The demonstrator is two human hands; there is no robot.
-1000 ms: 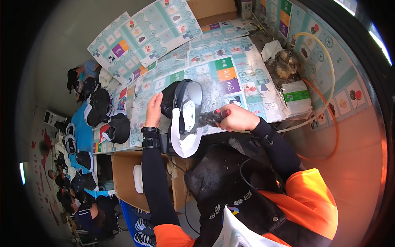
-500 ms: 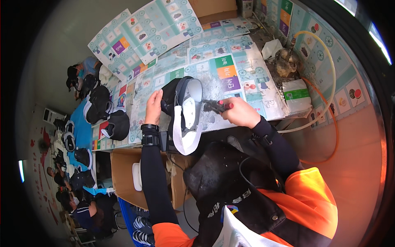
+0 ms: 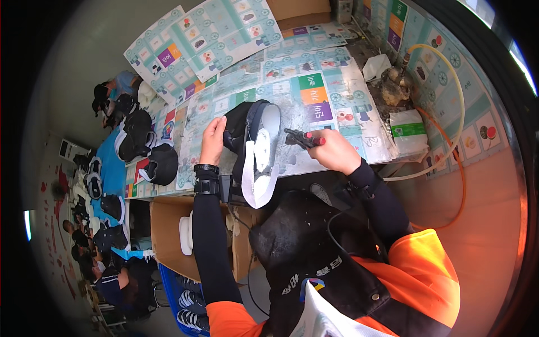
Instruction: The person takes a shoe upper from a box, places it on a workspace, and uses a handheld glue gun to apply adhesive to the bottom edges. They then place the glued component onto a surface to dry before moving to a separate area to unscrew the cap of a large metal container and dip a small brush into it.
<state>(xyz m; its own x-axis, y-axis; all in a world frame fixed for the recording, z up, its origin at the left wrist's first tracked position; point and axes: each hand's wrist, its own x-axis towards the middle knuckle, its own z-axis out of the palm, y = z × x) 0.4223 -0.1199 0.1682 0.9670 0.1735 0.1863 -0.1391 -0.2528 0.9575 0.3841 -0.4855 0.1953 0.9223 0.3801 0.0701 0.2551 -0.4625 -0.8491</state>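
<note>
While the upright left hand [image 3: 213, 141] grips a shoe [image 3: 260, 150], the right hand [image 3: 337, 152] clasps a tool [image 3: 301, 139].

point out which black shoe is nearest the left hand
The black shoe between the left hand and the right hand, with a white strip along its near end; the other black shoes sit farther left.

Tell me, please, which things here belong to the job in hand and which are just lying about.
In use:
black-and-white shoe, in the left hand
dark tool with red ends, in the right hand

Seemingly lying about:
green-banded white pack
white paper
cardboard box
</note>
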